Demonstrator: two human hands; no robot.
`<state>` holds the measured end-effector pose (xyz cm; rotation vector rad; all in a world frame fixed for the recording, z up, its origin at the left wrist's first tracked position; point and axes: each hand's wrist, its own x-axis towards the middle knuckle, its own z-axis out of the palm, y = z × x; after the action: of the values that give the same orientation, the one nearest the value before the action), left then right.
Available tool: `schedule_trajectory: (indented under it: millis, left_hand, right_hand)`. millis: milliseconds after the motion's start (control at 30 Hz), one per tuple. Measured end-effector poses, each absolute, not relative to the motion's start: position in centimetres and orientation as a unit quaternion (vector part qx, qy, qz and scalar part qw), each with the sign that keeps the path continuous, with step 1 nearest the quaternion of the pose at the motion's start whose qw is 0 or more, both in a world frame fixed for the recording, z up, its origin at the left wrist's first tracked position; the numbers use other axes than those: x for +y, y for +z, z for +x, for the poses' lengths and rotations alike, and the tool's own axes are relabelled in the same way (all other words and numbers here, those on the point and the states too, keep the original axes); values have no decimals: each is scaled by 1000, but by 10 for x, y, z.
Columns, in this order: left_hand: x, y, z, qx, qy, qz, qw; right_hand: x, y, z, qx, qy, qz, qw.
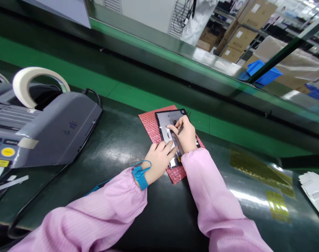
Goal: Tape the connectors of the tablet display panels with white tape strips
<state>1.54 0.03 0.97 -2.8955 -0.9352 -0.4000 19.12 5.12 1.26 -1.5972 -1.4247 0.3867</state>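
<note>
A tablet (163,117) with its back cover off lies on a sheet of red bubble wrap (149,120), its grey inner plate and dark frame showing. My left hand (159,160) rests with outstretched fingers on the tablet's lower left edge; a blue wrist strap (140,177) circles that wrist. My right hand (187,134) is over the tablet's right half, closed around a thin dark tool (180,129) that looks like tweezers. Two fine prongs stick out above the knuckles, and its blunt end points down at the tablet. The palm hides the middle of the tool.
At left stands a grey machine (62,129) with coloured buttons, a roll of white tape (23,87) on top and a black cable in front. Yellow film (277,206) is stuck to the dark green table (117,150). White papers (315,192) lie at right. A raised ledge runs behind.
</note>
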Motion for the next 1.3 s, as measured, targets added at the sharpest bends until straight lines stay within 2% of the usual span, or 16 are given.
schedule_trajectory:
  millis: [67, 300, 467, 700, 933, 1167, 1300]
  left_hand:
    - [1, 9, 14, -305, -133, -942, 36]
    - [3, 6, 13, -275, -127, -953, 24]
    - [0, 0, 15, -149, -94, -984, 8]
    - [-1, -4, 16, -135, -47, -988, -63]
    - [9, -11, 12, -105, -68, -981, -151]
    - [15, -8, 8, -86, -75, -975, -191]
    - [16, -1, 9, -66, -89, -975, -194]
  right_hand:
    - [48, 13, 191, -558, 157, -649, 492]
    - [14, 17, 197, -466, 295, -569, 610]
    - [8, 15, 200, -458, 324, -546, 622]
    - [7, 20, 228, -442, 127, -764, 452]
    - [-6, 27, 239, -429, 135, -829, 333]
    - [-10, 40, 258, -483, 197, -794, 313]
    - [-14, 46, 263, -579, 164, -702, 381]
